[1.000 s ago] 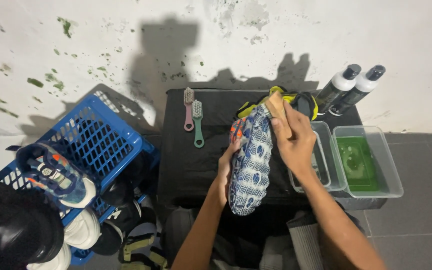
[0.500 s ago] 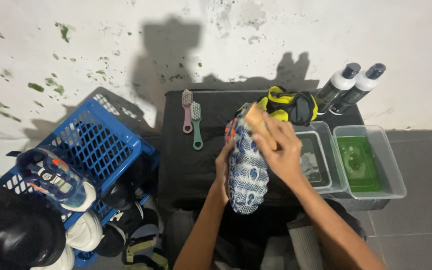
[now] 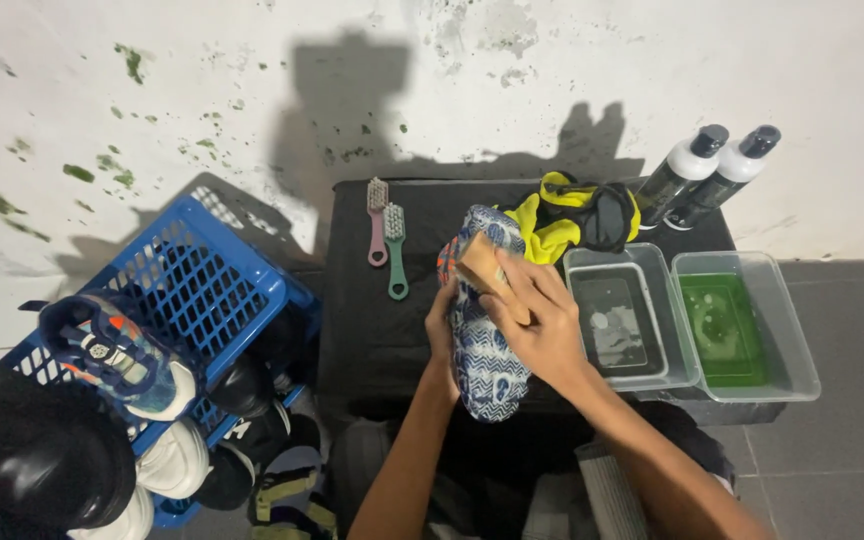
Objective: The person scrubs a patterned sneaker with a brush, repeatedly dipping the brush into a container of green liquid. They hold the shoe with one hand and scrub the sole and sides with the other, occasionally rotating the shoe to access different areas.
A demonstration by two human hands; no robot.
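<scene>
While my left hand [image 3: 441,322] cups the shoe [image 3: 484,330] from its left side, fingers curled around it and mostly hidden behind, my right hand [image 3: 544,325] lies across the top with its fingers closed on a tan brush [image 3: 485,273], which is pressed against the shoe's far end. I see the shoe, blue and white in a busy pattern, held lengthwise over the near middle of the black table [image 3: 362,330], its near end hanging just past the table's edge above my lap.

Left of the shoe, two more brushes lie side by side on the table, a pink brush [image 3: 377,221] and a green brush [image 3: 395,250], bristles at the far end. A yellow cloth [image 3: 550,222] is bunched at the far side, touching a dark lump I cannot make out. Right of my right hand sit two clear tubs touching each other: a grey tub [image 3: 618,320] with murky water and a green tub [image 3: 742,325] with green liquid. Two bottles [image 3: 707,175] stand at the far right corner. On the floor to the left a blue crate [image 3: 192,280] holds more shoes, with a blue sneaker [image 3: 117,352] on top
</scene>
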